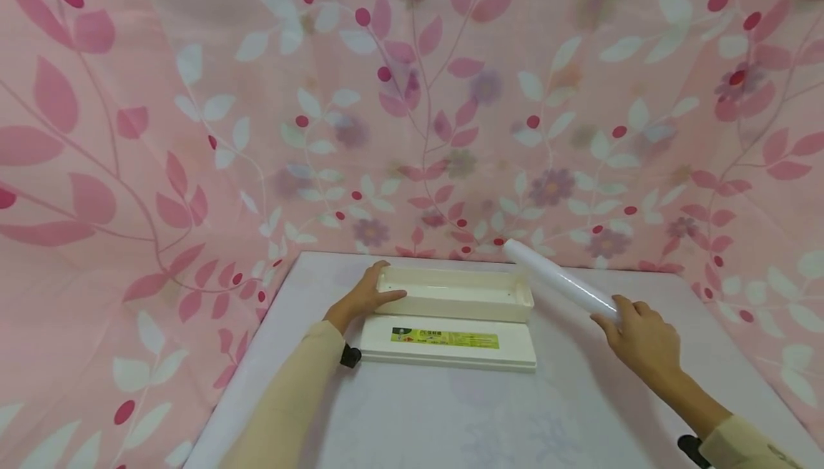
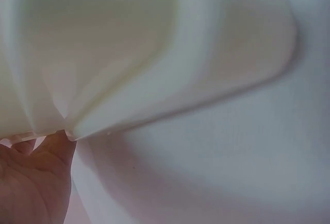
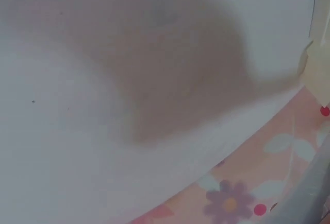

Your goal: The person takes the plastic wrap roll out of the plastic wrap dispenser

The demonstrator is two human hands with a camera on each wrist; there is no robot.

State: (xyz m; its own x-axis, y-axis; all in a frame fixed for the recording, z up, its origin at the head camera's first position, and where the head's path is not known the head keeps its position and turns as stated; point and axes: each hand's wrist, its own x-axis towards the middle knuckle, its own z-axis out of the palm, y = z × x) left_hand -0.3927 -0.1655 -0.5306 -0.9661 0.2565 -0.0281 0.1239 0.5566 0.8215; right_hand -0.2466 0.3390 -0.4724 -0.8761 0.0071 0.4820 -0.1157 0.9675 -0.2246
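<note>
In the head view a long cream plastic box (image 1: 453, 307) stands uncovered near the back of the table. My left hand (image 1: 363, 299) grips its left end, thumb over the near wall and fingers at the far side. The left wrist view shows that hand (image 2: 36, 177) at the box's end (image 2: 247, 44). Right of the box, my right hand (image 1: 646, 340) holds a shiny white roll of plastic wrap (image 1: 563, 283) by its near end. The roll slants up and left, its far end raised close to the box's right end.
A flat white lid (image 1: 450, 357) with a yellow-green label (image 1: 444, 338) lies directly in front of the box. The white-covered table (image 1: 489, 419) extends toward me. Pink floral fabric (image 1: 425, 97) hangs behind and at both sides.
</note>
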